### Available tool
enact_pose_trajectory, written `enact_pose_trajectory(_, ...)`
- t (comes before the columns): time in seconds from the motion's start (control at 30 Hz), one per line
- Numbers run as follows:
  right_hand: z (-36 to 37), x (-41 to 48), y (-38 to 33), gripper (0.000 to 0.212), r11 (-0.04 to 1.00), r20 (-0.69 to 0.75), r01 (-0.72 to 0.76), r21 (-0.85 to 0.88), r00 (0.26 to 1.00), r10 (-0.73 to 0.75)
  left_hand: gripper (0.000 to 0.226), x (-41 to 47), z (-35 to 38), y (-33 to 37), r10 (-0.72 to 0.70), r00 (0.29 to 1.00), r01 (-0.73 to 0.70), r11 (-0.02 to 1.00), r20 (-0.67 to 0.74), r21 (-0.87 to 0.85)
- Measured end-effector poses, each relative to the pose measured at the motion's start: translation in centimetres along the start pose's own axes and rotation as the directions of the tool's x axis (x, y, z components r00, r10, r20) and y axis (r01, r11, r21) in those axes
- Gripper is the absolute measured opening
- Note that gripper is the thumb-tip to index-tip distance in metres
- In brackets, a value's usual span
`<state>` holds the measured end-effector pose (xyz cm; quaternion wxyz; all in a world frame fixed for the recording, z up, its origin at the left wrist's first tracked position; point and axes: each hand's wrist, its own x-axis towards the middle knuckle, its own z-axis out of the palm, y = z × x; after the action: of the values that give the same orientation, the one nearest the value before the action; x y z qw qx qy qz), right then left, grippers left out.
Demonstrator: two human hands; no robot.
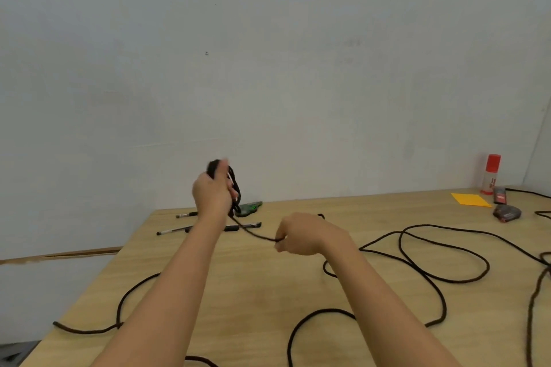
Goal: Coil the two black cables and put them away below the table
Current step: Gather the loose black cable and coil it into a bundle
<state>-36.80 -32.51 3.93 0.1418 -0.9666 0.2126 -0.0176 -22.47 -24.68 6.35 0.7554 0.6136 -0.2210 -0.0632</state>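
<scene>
My left hand point(212, 191) is raised above the far part of the wooden table point(256, 283) and grips a small bundle of black cable loops point(235, 185). From that bundle a strand runs down and right to my right hand point(301, 234), which pinches it between its fingertips. The rest of the black cable point(441, 247) lies in loose wide loops over the right half of the table. Another black strand point(125, 301) curves along the left edge. I cannot tell which strands belong to which cable.
Three pens point(208, 228) and a dark green tool point(249, 208) lie at the far edge behind my left hand. At the far right stand a red-capped glue stick point(490, 173), an orange paper point(469, 199) and two small dark objects point(507, 211). A grey wall rises behind.
</scene>
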Motion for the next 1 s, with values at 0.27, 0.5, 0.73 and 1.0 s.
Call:
enact_pose_trajectory(0.27, -5.3, -0.3, -3.8, 0.016, 0.964, -0.247, 0.250, 0.088, 0.943, -0.222, 0.023, -2.0, 0.5, -2.5, -0.292, 0.685, 0.014, 0.922, 0.667, 0.388)
enact_pose_trajectory(0.5, -4.1, 0.6, 0.3, 0.052, 0.929, -0.416, 0.090, 0.358, 0.906, 0.072, 0.059, -2.0, -0.7, -1.5, -0.359, 0.452, 0.508, 0.856, 0.816, 0.095)
enact_pose_trajectory(0.73, -2.1, 0.8, 1.6, 0.060, 0.702, -0.198, 0.088, 0.707, 0.977, 0.077, 0.039, -2.1, -1.1, -1.6, -0.280, 0.462, 0.437, 0.897, 0.842, 0.059)
enact_pose_trajectory(1.0, -0.2, 0.1, 0.4, 0.054, 0.075, -0.095, 0.101, 0.992, 0.993, -0.076, 0.036, -1.7, 0.0, -1.6, -0.316, 0.715, 0.517, 0.839, 0.624, -0.167)
